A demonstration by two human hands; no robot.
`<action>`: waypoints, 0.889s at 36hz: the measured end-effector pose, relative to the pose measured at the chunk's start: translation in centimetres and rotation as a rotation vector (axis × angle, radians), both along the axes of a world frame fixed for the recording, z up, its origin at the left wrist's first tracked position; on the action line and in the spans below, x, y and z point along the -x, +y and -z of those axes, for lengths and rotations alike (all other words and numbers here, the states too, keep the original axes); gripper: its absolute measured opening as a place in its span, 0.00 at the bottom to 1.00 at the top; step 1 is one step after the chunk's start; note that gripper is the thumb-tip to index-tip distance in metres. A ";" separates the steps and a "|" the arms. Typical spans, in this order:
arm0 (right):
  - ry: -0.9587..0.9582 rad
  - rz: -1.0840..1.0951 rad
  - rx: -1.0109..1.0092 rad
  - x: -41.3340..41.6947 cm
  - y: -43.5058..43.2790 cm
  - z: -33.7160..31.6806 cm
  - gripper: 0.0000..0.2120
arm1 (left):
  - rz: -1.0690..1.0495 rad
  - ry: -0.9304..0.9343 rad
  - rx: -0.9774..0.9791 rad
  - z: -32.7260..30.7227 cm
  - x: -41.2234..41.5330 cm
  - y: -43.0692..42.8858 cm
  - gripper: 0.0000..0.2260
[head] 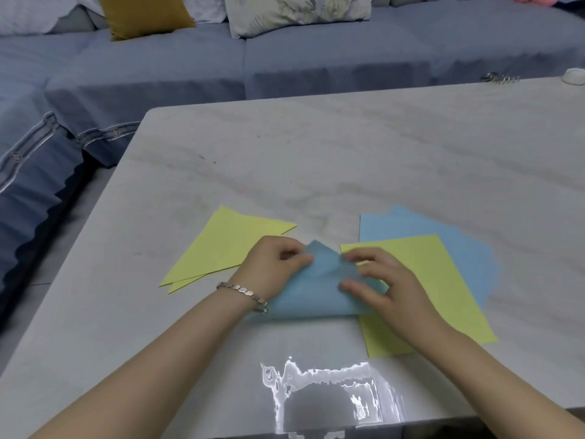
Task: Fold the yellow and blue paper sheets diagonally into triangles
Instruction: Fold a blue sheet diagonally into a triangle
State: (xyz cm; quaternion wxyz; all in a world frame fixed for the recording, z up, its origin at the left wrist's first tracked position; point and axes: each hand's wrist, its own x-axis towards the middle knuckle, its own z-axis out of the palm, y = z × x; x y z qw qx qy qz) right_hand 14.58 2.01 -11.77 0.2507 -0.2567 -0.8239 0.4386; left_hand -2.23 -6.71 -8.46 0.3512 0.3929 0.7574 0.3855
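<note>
near edge: glare [316, 391] on the table [316, 153], with both forearms entering from below.

left: two yellow triangles [228, 248], folded, lie flat and overlapped, just beside the left hand.

centre: the left hand [278, 264], with a bracelet [243, 291] at the wrist, has curled fingers and pinches the far corner of the blue sheet [316, 293]. the sheet is doubled into a rough triangle with its apex pointing far. its long edge runs left to right along the near side. it lies between the two hands and touches both. it looks puffed rather than flat, so the crease is probably not yet pressed.

the right hand [380, 280] has bent fingers. its thumb and forefinger appear to pinch the right side of the upper flap, though blur hides the exact contact.

the long edge lies on the near side of both hands, about equally close to each, so the next move calls for either hand to draw nearward and run along that left-right axis.

right: an unfolded yellow sheet [443, 286] rests on a blue pile [411, 223], partly under the right hand.
</note>
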 end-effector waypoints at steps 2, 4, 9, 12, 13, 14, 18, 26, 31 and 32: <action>-0.023 0.068 0.058 0.6 0.2 -0.6 0.07 | 0.065 -0.032 -0.026 -0.8 -0.7 -0.2 0.10; -0.006 0.100 0.132 1.0 0.4 -1.2 0.05 | 0.103 -0.023 -0.044 -1.5 -1.3 -0.4 0.14; 0.037 0.138 0.247 1.4 -0.1 -2.1 0.05 | 0.065 -0.060 -0.074 -2.0 -1.8 -0.9 0.12; 0.052 0.177 0.260 1.5 -0.4 -2.1 0.06 | -0.005 -0.076 -0.131 -1.8 -2.1 -1.0 0.04; 0.060 0.189 0.268 1.5 -0.5 -2.1 0.06 | -0.045 -0.069 -0.153 -1.7 -2.2 -1.0 0.03; 0.068 0.200 0.275 1.5 -0.6 -2.1 0.06 | -0.091 -0.053 -0.179 -1.4 -2.3 -1.0 0.07; 0.118 0.224 0.338 1.3 -0.9 -2.5 0.11 | -0.216 -0.036 -0.236 -1.1 -2.7 -1.2 0.13; 0.143 0.205 0.310 0.9 -1.0 -3.3 0.11 | -0.275 -0.027 -0.303 -1.2 -3.4 -1.7 0.15; 0.160 0.199 0.312 0.9 -1.3 -3.5 0.11 | -0.305 -0.064 -0.303 -1.3 -3.7 -2.0 0.17; 0.162 0.197 0.309 0.9 -1.3 -3.6 0.11 | -0.307 -0.073 -0.304 -1.3 -3.7 -2.0 0.17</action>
